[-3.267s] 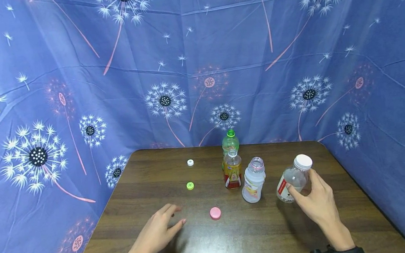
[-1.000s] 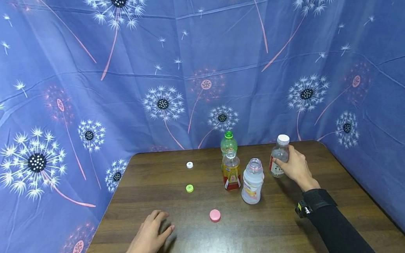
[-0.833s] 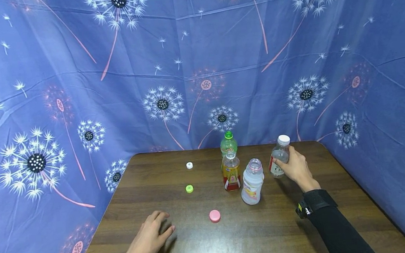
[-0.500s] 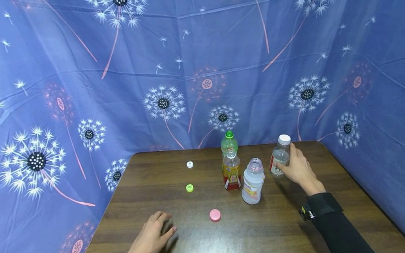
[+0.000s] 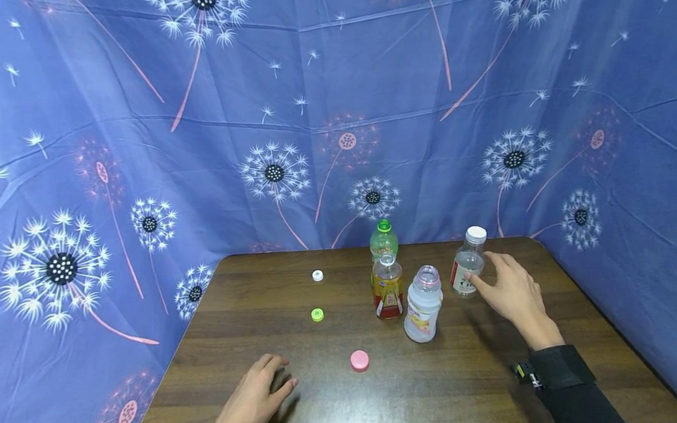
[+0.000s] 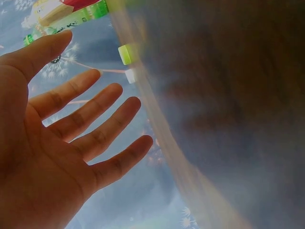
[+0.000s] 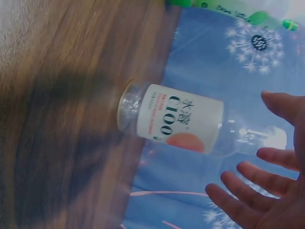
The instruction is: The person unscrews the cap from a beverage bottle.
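A clear plastic bottle with a white cap and a white-and-red label stands upright at the right rear of the table. My right hand is just to its right, fingers spread. The right wrist view shows a gap between this hand and the bottle. Over the left front of the table hovers my left hand, its fingers relaxed and nothing in it. Nearest to that hand lie a pink cap and a lime-green cap. A white cap is farther back.
Three uncapped bottles stand right of centre: a green bottle at the back, a yellow-and-red labelled bottle before it, and a whitish bottle nearest. Blue dandelion-print cloth hangs behind the wooden table.
My right hand carried the white-capped bottle rearward and set it down upright. In the last half second its fingers have let go and drawn back rightward. The left hand stays nearly still.
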